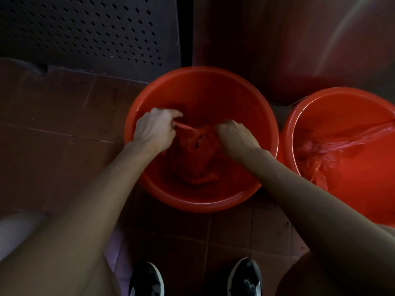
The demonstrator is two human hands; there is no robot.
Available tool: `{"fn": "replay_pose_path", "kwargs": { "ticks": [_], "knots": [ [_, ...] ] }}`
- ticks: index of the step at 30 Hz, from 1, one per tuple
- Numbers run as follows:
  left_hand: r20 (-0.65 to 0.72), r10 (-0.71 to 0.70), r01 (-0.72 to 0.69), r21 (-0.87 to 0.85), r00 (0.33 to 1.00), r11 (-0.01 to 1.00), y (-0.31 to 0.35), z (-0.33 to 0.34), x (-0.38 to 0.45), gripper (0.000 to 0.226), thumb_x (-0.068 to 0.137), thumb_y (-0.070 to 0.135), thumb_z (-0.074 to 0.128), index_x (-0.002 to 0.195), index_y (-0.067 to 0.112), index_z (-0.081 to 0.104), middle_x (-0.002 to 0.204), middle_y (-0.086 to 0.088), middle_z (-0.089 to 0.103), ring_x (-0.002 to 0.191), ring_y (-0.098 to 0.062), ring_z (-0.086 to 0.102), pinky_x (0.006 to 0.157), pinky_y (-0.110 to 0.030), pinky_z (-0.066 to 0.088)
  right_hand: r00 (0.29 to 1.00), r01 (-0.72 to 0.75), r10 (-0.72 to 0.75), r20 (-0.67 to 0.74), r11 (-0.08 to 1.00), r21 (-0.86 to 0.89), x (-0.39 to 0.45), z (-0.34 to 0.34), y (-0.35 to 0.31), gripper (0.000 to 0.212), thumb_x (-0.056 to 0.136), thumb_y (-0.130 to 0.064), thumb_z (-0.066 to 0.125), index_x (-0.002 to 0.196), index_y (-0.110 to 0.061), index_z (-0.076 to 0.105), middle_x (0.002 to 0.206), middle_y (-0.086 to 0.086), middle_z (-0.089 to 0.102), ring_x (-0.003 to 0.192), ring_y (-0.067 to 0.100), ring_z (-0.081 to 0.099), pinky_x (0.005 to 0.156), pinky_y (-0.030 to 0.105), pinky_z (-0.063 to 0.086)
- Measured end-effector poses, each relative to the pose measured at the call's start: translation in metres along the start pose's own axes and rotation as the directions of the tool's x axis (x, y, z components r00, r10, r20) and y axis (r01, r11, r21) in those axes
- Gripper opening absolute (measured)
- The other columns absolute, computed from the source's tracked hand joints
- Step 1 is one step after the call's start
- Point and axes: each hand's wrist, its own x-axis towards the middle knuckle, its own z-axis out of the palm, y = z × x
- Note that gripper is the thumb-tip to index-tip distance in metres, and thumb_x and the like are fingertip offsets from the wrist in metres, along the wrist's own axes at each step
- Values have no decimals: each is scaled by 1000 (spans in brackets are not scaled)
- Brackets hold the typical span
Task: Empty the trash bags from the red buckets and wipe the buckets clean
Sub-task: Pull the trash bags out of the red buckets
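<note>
The left hand has its grip closed on a twisted strip of the red trash bag, fingers curled round it and the strip running rightward out of the fist. The right hand is curled over the bag's gathered top just across from it; its fingers are tucked down into the plastic, so it appears to be gripping the bag too, though the fingertips are hidden. Both hands are inside the near red bucket, which stands on the floor right in front of the person, and the bag lies crumpled in the middle of its bottom.

Just to the right, almost touching rim to rim, stands a second red bucket, partly cut off by the edge of view. It has its own red trash bag inside, bunched and knotted, with a stretched tail leading off to the right.

The floor is dark reddish tile. On the far side, left, is a dark perforated panel; far right is a dim reddish wall. Near the bottom, two black-and-white shoes point toward the buckets.
</note>
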Motion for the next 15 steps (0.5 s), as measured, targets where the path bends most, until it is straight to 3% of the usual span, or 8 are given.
{"fn": "replay_pose_path", "kwargs": {
  "ticks": [2, 4, 10, 15],
  "knots": [
    [95, 18, -21, 31, 995, 999, 2, 0, -1, 45, 103, 9, 54, 139, 35, 63, 147, -4, 57, 129, -28, 58, 105, -44, 50, 1000, 19, -18, -23, 999, 47, 0, 1, -1, 12, 97, -7, 53, 105, -8, 61, 103, 9, 59, 83, 26, 64, 69, 36, 54],
    [175, -1, -7, 41, 984, 999, 5, 0, -1, 41, 101, 11, 55, 133, 35, 66, 145, -2, 56, 123, -26, 61, 101, -43, 52, 999, 32, -30, -30, 995, 90, 1, -1, -1, 12, 95, -12, 55, 104, -5, 61, 103, 8, 57, 82, 25, 61, 70, 35, 52],
    [226, -66, 89, -94, 972, 992, 14, 4, 3, 22, 97, 22, 58, 111, 34, 69, 112, -1, 67, 89, -20, 64, 79, -39, 53, 996, 84, -84, -9, 979, 183, 2, 1, -2, 12, 93, -14, 64, 102, -6, 61, 94, 2, 55, 81, 22, 60, 73, 40, 53],
    [217, -58, 96, -170, 974, 981, 22, 12, 6, 24, 94, 54, 67, 117, 45, 69, 123, 1, 60, 111, -25, 60, 98, -45, 52, 1000, 31, -31, -4, 990, 135, 4, 3, 0, 28, 100, -24, 58, 126, -15, 62, 108, 7, 60, 87, 27, 66, 74, 43, 58]
  ]
}}
